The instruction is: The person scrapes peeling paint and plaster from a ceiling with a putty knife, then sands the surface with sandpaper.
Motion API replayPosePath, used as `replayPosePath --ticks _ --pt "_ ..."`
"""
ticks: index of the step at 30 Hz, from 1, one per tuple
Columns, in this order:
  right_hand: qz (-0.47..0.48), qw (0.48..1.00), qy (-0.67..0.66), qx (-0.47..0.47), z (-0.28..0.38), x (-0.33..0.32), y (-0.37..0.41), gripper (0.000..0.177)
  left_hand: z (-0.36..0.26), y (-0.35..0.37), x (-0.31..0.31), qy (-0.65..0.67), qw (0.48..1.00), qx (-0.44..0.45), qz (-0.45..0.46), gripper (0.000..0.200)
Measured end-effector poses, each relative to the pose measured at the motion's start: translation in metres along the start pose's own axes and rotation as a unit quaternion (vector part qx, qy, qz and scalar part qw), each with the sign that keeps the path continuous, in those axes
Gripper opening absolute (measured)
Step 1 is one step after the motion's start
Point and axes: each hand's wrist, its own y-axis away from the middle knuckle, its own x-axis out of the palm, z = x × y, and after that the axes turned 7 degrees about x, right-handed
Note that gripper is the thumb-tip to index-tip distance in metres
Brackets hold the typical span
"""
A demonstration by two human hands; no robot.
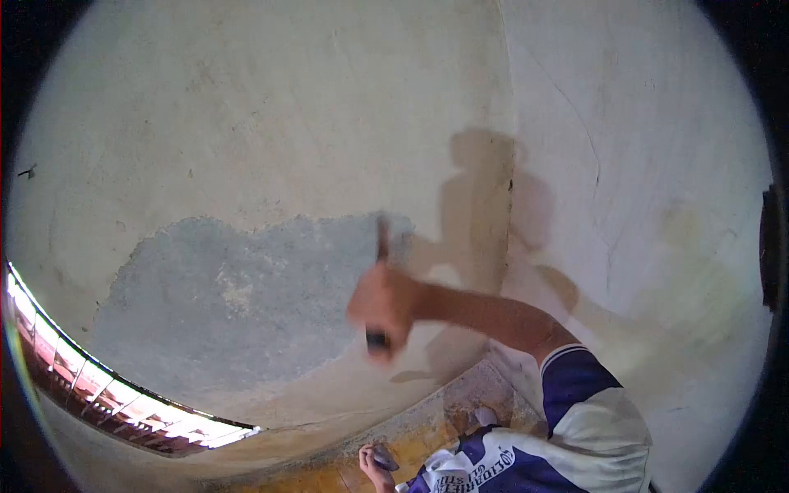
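My right hand [382,312] is raised in front of the wall, closed around a slim tool [383,240], and blurred by motion. A thin brownish end of the tool points up out of the fist, and its black butt [377,339] shows below. The fist overlaps the right side of a rough grey patch [222,296] in the pale wall coating. Low at the bottom edge, my left hand [376,470] grips a small dark object [384,458], whose kind I cannot tell.
A pale wall [288,107] meets another cracked wall [625,148] at a corner on the right. A barred window opening [123,394] curves along the lower left. Yellowish floor tiles [411,450] show at the bottom, and a dark fixture [770,246] sits at the far right.
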Motion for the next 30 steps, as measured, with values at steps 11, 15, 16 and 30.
replayPosePath --ticks 11,15,16,30 --pt "0.026 0.999 -0.038 -0.021 0.011 0.019 -0.003 0.042 0.015 -0.005 -0.003 -0.049 0.999 0.019 -0.012 0.014" --pt "0.027 1.000 -0.010 0.007 0.015 0.017 -0.002 0.043 -0.003 0.008 0.010 -0.005 1.000 0.009 -0.018 0.014" --pt "0.045 0.998 -0.033 -0.008 0.028 0.017 -0.005 0.042 -0.002 0.007 0.009 0.002 1.000 0.020 -0.011 0.014" --pt "0.023 1.000 -0.001 -0.004 0.020 0.011 -0.003 0.043 -0.006 0.013 0.013 -0.037 0.998 0.037 -0.036 0.019"
